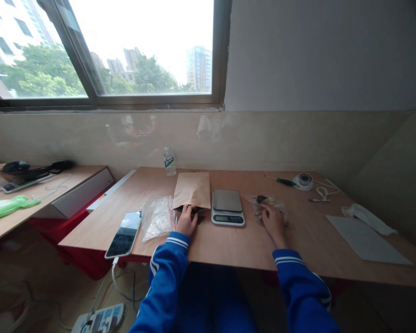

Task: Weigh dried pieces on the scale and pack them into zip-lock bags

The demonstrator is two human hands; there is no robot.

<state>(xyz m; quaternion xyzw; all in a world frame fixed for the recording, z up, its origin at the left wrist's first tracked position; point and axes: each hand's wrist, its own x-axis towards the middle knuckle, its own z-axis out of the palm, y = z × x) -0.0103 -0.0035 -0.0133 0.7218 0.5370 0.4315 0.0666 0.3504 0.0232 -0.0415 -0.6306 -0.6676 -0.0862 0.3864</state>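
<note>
Paper bag (192, 188), brown, lying on the counter (225, 252) left of the digital scale (228, 202), mouth toward the near edge and gaping slightly. Left hand (187, 222) at that mouth, fingers bent, tips hidden in the dark opening; cannot tell whether they grip the rim or anything inside.

Right hand (273, 221) over a small clear bag (271, 200) to the right of the scale, fingers curled down onto it. Contents: pale pieces and one dark one, not identifiable. Whether fingers and thumb are closed on the film cannot be made out.

Handling, estimated. Paper bag: light, fairly stiff in the panel, apt to crease and to slide on the smooth counter. Best hold: one lip of the mouth between thumb and fingers, or flat pressure on the far end. Clear bag: limp, thin, probably slippery; weight likely small, lumps shifting within. Best hold: gathered film near its far edge, clear of the lumps; pieces possibly brittle, so a light pinch. Loose clear plastic (157, 218), left of the paper bag: likely very light, easily dragged.
</note>
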